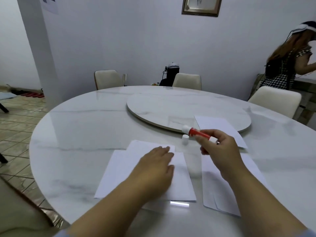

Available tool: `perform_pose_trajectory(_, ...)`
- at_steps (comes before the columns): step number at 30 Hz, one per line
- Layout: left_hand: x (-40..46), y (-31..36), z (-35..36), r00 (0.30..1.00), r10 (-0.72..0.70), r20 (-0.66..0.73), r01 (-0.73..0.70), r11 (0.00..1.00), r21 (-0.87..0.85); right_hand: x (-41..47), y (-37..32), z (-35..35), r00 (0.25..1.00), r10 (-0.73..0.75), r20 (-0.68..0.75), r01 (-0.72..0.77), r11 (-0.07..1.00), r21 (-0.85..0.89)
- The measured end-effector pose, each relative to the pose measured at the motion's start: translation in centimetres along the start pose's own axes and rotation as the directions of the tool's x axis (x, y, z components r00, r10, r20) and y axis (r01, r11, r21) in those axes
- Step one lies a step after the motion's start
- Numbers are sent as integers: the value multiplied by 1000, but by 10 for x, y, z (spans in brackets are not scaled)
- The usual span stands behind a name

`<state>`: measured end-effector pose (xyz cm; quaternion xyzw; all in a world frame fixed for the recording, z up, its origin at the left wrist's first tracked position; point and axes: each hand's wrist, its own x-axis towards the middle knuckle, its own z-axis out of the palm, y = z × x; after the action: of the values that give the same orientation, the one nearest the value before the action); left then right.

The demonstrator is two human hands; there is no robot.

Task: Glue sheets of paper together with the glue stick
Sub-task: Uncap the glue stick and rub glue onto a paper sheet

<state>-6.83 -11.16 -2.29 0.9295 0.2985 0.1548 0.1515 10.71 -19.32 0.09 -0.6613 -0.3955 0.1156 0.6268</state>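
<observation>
Flat, left hand [156,165] presses paper [119,170]; right hand [218,151] grips glue stick [198,133].

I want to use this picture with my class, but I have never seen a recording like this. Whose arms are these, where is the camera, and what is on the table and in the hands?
There is no machine here. The single picture comes from a wide-angle camera worn on a person's head, looking forward and down, so the two bare arms are that person's own. The left hand lies flat on overlapping white paper sheets on a round marble table. The right hand holds a red glue stick with its white glue tip exposed. The small white cap stands on the table beside it. More paper lies under the right arm, and another sheet farther away, partly on the turntable.
</observation>
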Motion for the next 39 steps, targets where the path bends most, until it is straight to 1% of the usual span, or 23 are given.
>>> perform_pose_trajectory(2, 10, 9, 17, 998, -14, 66, 9, 997, 78, -7, 4, 0, 1000, 3, 11, -3, 1000, -4)
perform_pose_trajectory(5, 16, 1, 31, 992, -60, 111, 43, 988, 151, -7, 11, 2, 999, 30, 42, -31, 999, 31)
perform_pose_trajectory(9, 16, -3, 33, 990, -54, 127, 35, 988, 151, -5, 16, 14, 993, 26, 115, -22, 999, -30)
perform_pose_trajectory(13, 16, -3, 32, 990, -54, 129, 35, 988, 149, -5, 19, 20, 990, 18, 139, 6, 985, -172)
perform_pose_trajectory(21, 17, -4, 31, 987, -50, 153, 25, 987, 157, -24, 3, 12, 971, -32, 237, 108, 943, -314)
perform_pose_trajectory(23, 17, -4, 32, 987, -52, 153, 28, 987, 159, -34, 0, 8, 965, -28, 262, 114, 942, -316)
perform_pose_trajectory(27, 17, -4, 33, 988, -50, 146, 27, 988, 150, -54, -1, -2, 945, 34, 325, 60, 959, -275)
perform_pose_trajectory(29, 15, -4, 32, 989, -48, 142, 26, 988, 149, -60, -2, -7, 926, 68, 372, 12, 978, -210)
perform_pose_trajectory(30, 14, -3, 31, 989, -48, 143, 26, 988, 149, -60, -2, -8, 923, 86, 375, -45, 992, -117)
perform_pose_trajectory(31, 13, -1, 30, 988, -48, 145, 26, 988, 150, -59, -2, -11, 934, 101, 342, -118, 992, 31)
perform_pose_trajectory(32, 12, 0, 28, 987, -48, 152, 23, 987, 157, -55, -3, -14, 956, 122, 267, -182, 960, 212)
perform_pose_trajectory(33, 10, 2, 25, 985, -39, 170, 10, 986, 169, -51, -2, -17, 974, 155, 163, -208, 901, 381)
perform_pose_trajectory(34, 9, 2, 21, 978, -12, 208, -27, 983, 184, -47, -2, -22, 978, 198, 64, -203, 839, 504)
perform_pose_trajectory(35, 6, 1, 15, 961, 36, 276, -88, 980, 179, -44, -2, -26, 972, 234, -15, -183, 800, 572)
perform_pose_trajectory(36, 3, -3, 7, 926, 92, 367, -151, 979, 135, -42, -2, -29, 963, 262, -67, -168, 773, 612)
perform_pose_trajectory(37, -1, -9, -2, 883, 141, 448, -185, 981, 56, -41, -1, -30, 956, 280, -94, -158, 753, 639)
perform_pose_trajectory(38, -5, -14, -11, 859, 163, 486, -179, 984, -14, -40, 1, -30, 950, 292, -107, -154, 740, 655)
perform_pose_trajectory(39, -7, -19, -16, 879, 139, 456, -133, 990, -44, -40, 2, -29, 950, 293, -110, -151, 738, 658)
